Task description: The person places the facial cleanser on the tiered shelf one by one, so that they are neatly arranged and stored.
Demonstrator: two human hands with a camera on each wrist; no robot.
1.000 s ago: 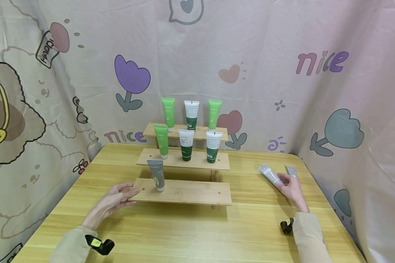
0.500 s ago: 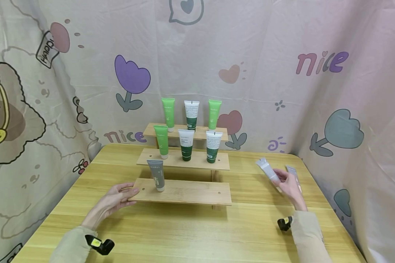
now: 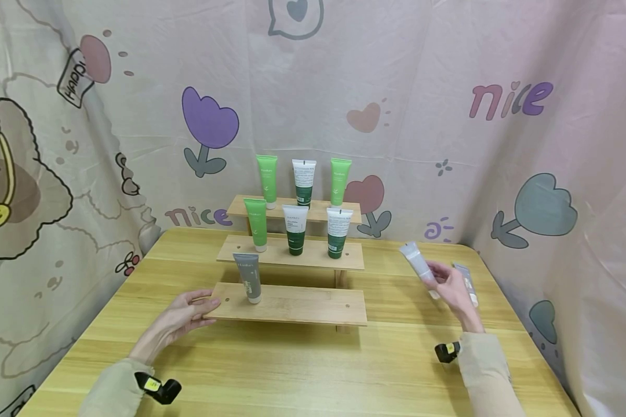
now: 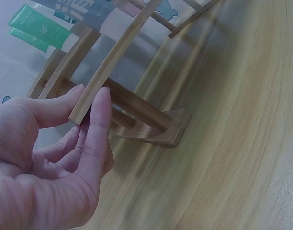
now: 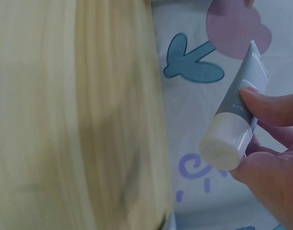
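Note:
My left hand pinches the left end of the lowest shelf of a three-tier wooden stand; in the left wrist view the thumb lies on one face of the board and fingers on the other. On that shelf a grey tube stands cap down near the left end. Over the right side of the table, my right hand grips a grey tube with a white cap between thumb and fingers, tilted, cap end lower. Behind that hand another grey tube lies on the table.
The middle shelf bears a green tube and two white-and-green tubes. On the top shelf stand two green tubes with a white-and-green one between them. A printed curtain hangs behind the table.
My right hand has lifted the grey tube and moved it left and a little toward the back, uncovering more of the tube lying behind it. The left hand stays at the shelf end.

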